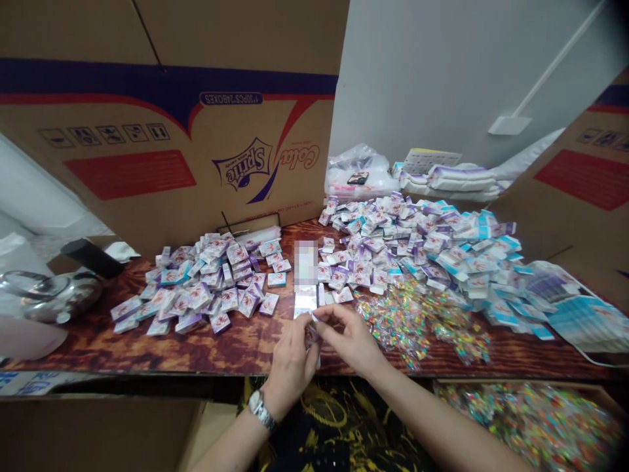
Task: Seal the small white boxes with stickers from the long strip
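Observation:
My left hand (291, 364), with a wristwatch on the wrist, and my right hand (346, 335) meet at the front edge of the wooden table (206, 344). Both pinch one small purple-and-white packet (311, 322) between the fingertips. Just beyond them lies a flat white box blank (305, 300). A heap of small purple-and-white boxes (206, 288) lies to the left. A larger heap of the same boxes, some with blue ends (422, 242), spreads to the right. Colourful small wrapped sweets (413, 318) lie in a pile right of my right hand.
A big brown carton (162, 124) stands behind the left heap; another carton (580, 177) leans at the right. A metal kettle (49, 295) sits far left. Flat blue-and-white sheets (580, 308) lie far right. An open box of colourful sweets (535, 423) is below the table.

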Demonstrator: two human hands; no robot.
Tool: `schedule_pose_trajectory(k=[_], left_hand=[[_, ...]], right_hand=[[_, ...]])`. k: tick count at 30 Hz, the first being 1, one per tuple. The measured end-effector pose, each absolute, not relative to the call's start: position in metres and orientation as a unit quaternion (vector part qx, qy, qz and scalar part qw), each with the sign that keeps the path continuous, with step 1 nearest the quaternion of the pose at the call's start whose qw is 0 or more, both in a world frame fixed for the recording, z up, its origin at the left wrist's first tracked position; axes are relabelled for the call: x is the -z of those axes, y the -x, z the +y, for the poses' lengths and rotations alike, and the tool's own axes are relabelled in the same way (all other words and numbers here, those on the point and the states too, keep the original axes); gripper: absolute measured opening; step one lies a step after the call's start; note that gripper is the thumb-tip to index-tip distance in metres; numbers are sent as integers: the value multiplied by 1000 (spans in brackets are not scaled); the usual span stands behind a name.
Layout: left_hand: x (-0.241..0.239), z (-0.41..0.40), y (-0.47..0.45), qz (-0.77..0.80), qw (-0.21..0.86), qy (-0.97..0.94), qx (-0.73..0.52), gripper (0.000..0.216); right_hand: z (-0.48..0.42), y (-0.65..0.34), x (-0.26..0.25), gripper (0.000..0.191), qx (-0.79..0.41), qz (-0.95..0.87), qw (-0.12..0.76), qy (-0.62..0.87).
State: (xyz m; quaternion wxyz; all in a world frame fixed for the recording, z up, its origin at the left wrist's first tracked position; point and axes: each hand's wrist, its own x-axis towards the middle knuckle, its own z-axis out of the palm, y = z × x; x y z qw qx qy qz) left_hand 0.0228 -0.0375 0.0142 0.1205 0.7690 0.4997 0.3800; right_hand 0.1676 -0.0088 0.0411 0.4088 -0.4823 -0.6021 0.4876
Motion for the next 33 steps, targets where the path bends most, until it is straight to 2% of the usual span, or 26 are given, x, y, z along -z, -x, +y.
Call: schedule_pose_trajectory(k=[3, 7, 11, 15, 18, 25, 29, 33], left_hand=[[-8, -38, -22, 510, 81, -767, -381, 54], [-7, -39, -25, 505, 55, -785, -355, 55], [-6, -39, -27, 517, 21, -788, -333, 60], [-5, -39, -26, 520, 42, -787, -328, 64], [-8, -39, -24, 510, 55, -794, -327, 63], [-12, -38, -25, 509, 12, -798, -322, 65], [-6, -38, -23, 506, -35, -803, -314, 69], [-4, -35, -23, 507, -52, -807, -298, 70]], right_hand=[[-9, -167, -43, 14, -455, -619, 405, 495], [-14, -163, -51, 16, -366, -664, 403, 512], [-28, -158, -51, 30, -257, -731, 432, 462], [-38, -156, -42, 39, -195, -767, 443, 421], [-36, -158, -42, 36, -233, -752, 440, 432], [-20, -161, -47, 25, -442, -616, 449, 474], [-22, -162, -48, 27, -427, -618, 442, 490], [-30, -158, -47, 29, -351, -663, 438, 495]])
